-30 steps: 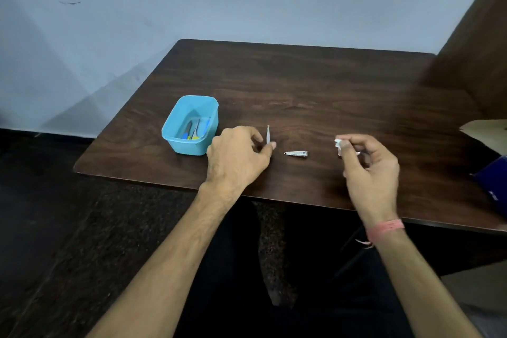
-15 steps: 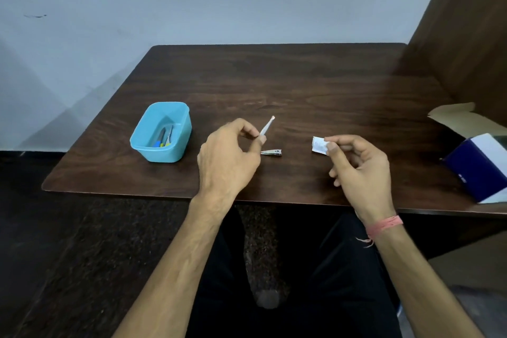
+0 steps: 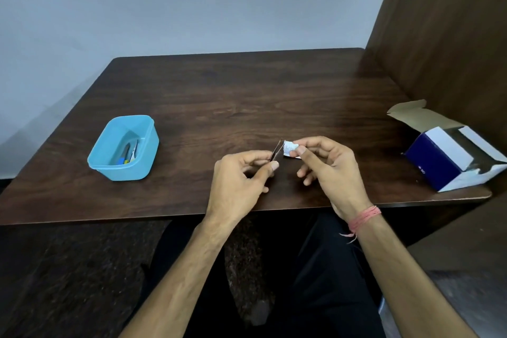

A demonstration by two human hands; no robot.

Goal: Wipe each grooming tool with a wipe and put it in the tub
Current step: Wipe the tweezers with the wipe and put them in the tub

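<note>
Left hand: the left hand (image 3: 241,175) pinched a thin, flat metal grooming tool (image 3: 277,151) between thumb and forefinger, its free end tilted up and to the right.
Right hand: the right hand (image 3: 329,167) pinched a small white folded wipe (image 3: 288,149) between thumb and forefinger, the other fingers curled beneath.
Tool and wipe: the wipe sat just beside the tool's upper end; whether they touched could not be told.
Height: both hands hung above the dark wooden table (image 3: 233,96), near its front edge and a little right of centre.
Tub: a light blue rectangular plastic tub (image 3: 124,147) stood well apart to the left, close to the table's left edge, with several slim tools lying inside.
Box: an open blue and white cardboard box (image 3: 450,156) lay at the right front corner, its flap raised toward a brown wooden side panel (image 3: 439,22).
Open room: bare tabletop stretched between the tub and the hands, and across the far half up to the pale wall (image 3: 192,0).
Wrist: a pink thread band (image 3: 363,218) circled the right wrist.
</note>
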